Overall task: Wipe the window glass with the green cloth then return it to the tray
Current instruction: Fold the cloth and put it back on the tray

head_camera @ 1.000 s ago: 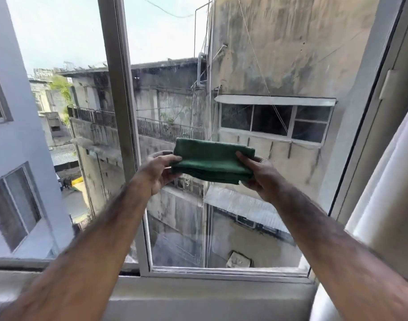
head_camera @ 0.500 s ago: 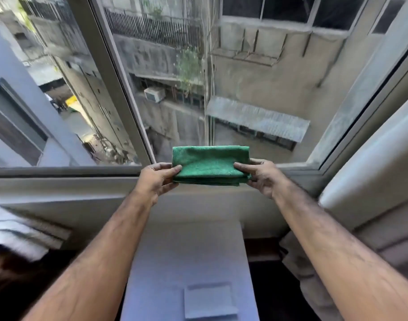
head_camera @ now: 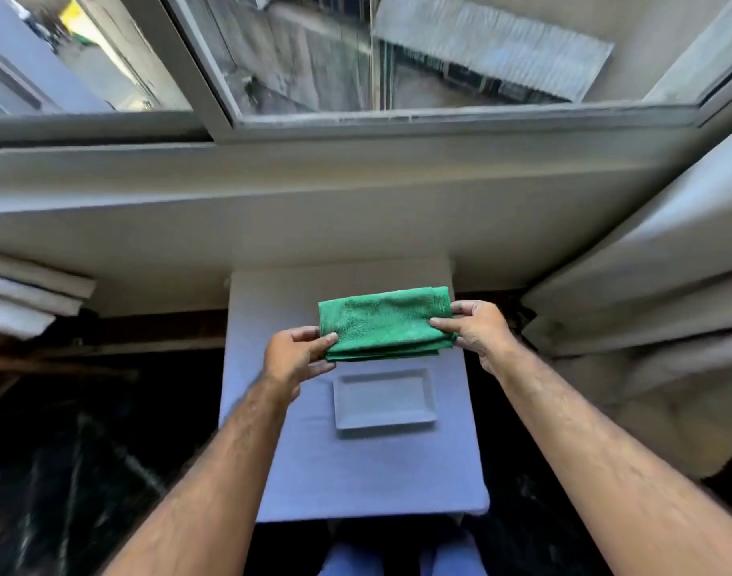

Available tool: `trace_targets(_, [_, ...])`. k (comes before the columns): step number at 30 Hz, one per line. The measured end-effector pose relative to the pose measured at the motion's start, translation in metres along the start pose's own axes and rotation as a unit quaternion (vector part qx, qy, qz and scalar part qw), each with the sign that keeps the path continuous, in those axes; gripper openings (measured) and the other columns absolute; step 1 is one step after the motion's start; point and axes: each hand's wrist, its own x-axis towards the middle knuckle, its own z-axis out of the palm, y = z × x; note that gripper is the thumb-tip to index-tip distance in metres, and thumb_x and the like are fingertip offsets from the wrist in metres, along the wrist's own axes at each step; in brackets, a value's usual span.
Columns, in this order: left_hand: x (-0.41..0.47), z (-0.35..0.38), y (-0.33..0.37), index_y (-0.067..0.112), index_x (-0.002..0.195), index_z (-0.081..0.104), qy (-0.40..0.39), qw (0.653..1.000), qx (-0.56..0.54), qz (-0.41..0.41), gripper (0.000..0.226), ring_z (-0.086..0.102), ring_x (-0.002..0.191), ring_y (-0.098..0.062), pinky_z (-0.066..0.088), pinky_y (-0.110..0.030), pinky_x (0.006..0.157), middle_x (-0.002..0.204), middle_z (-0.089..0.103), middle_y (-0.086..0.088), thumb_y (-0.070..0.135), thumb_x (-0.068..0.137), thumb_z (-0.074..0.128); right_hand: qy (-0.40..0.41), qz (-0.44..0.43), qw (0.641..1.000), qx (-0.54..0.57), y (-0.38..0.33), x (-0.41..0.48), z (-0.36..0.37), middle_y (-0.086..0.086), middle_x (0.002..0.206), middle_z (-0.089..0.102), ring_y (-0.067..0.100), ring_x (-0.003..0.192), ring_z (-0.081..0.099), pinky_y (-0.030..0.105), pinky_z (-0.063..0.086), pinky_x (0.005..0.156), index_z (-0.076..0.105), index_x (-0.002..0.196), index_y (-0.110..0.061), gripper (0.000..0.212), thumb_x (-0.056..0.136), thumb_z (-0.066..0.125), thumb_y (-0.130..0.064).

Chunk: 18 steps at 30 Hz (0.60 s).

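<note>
A folded green cloth [head_camera: 383, 322] hangs in the air, held flat between both hands. My left hand [head_camera: 291, 357] pinches its near left corner and my right hand [head_camera: 478, 330] pinches its right edge. Just below and nearer to me, a small white rectangular tray [head_camera: 383, 421] lies on a table with a pale blue cover [head_camera: 356, 471]; nothing is in the tray. The cloth's near edge overlaps the tray's far rim in the view. The window glass [head_camera: 397, 47] fills the top of the view, behind the sill.
A wide white sill [head_camera: 314, 193] runs below the window frame [head_camera: 214, 97]. A pale curtain [head_camera: 647, 284] hangs at the right, close to my right arm. Stacked white slats [head_camera: 19, 293] sit at the left. Dark floor lies on both sides of the table.
My view has tilted down from the window to the table. Both hands have lowered the cloth from in front of the glass to just above the tray.
</note>
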Motion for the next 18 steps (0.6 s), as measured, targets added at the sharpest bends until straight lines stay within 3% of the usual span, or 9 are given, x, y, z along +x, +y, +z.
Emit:
trace_targets(3, [0.026, -0.005, -0.052, 0.005, 0.099, 0.071, 0.007, 0.998, 0.06, -0.032, 0.013, 0.069, 0.084, -0.025, 0.066, -0.038, 0.068, 0.099, 0.072, -0.013, 0.0, 0.089, 0.076, 0.013, 0.01, 0.999, -0.041, 0.061, 0.028, 0.008, 0.017, 0.105, 0.081, 0.017, 0.076, 0.078, 0.027, 0.067, 0.07, 0.077, 0.09, -0.014, 0.022, 0.084, 0.084, 0.006])
trace_targets(6, [0.051, -0.008, -0.098, 0.001, 0.112, 0.073, 0.039, 0.992, 0.107, -0.048, 0.027, 0.067, 0.086, -0.024, 0.063, -0.042, 0.082, 0.102, 0.073, -0.014, 0.003, 0.086, 0.08, 0.066, 0.009, 0.995, -0.078, 0.111, 0.043, 0.019, 0.023, 0.108, 0.082, 0.039, 0.101, 0.08, 0.05, 0.065, 0.098, 0.082, 0.099, -0.006, 0.022, 0.08, 0.089, 0.0])
trace_targets(8, [0.067, -0.008, -0.126, 0.001, 0.115, 0.073, 0.061, 0.988, 0.135, -0.051, 0.034, 0.066, 0.087, -0.023, 0.062, -0.04, 0.081, 0.103, 0.073, -0.014, 0.006, 0.084, 0.084, 0.092, 0.013, 0.99, -0.106, 0.141, 0.054, 0.028, 0.019, 0.103, 0.084, 0.035, 0.099, 0.081, 0.047, 0.065, 0.097, 0.083, 0.104, -0.002, 0.029, 0.078, 0.093, -0.005])
trace_targets(11, [0.086, -0.011, -0.158, 0.004, 0.109, 0.075, 0.093, 0.979, 0.172, -0.056, 0.032, 0.067, 0.081, -0.02, 0.062, -0.03, 0.062, 0.1, 0.074, -0.012, 0.009, 0.08, 0.088, 0.097, 0.024, 0.985, -0.139, 0.176, 0.065, 0.038, 0.012, 0.097, 0.083, 0.023, 0.087, 0.078, 0.031, 0.064, 0.088, 0.083, 0.107, -0.001, 0.033, 0.077, 0.095, -0.009])
trace_targets(13, [0.099, -0.012, -0.177, 0.005, 0.104, 0.076, 0.11, 0.972, 0.199, -0.054, 0.03, 0.068, 0.079, -0.019, 0.064, -0.028, 0.058, 0.1, 0.075, -0.013, 0.011, 0.078, 0.09, 0.101, 0.024, 0.98, -0.172, 0.192, 0.073, 0.044, 0.005, 0.094, 0.079, 0.017, 0.085, 0.073, 0.02, 0.056, 0.077, 0.082, 0.108, -0.003, 0.034, 0.078, 0.095, -0.013])
trace_targets(16, [0.107, -0.011, -0.198, 0.007, 0.105, 0.079, 0.125, 0.955, 0.265, -0.042, 0.031, 0.072, 0.083, -0.024, 0.068, -0.043, 0.079, 0.106, 0.078, -0.014, 0.019, 0.078, 0.09, 0.103, 0.019, 0.967, -0.23, 0.21, 0.08, 0.052, 0.005, 0.099, 0.08, 0.014, 0.088, 0.07, 0.014, 0.047, 0.069, 0.082, 0.111, -0.008, 0.033, 0.081, 0.093, -0.018])
trace_targets(18, [0.11, -0.007, -0.207, 0.011, 0.108, 0.08, 0.132, 0.938, 0.32, -0.033, 0.034, 0.075, 0.093, -0.027, 0.065, -0.045, 0.09, 0.109, 0.08, -0.01, 0.027, 0.079, 0.089, 0.101, 0.012, 0.96, -0.261, 0.217, 0.084, 0.057, 0.008, 0.106, 0.082, 0.019, 0.093, 0.073, 0.018, 0.052, 0.077, 0.082, 0.11, -0.009, 0.031, 0.083, 0.092, -0.018])
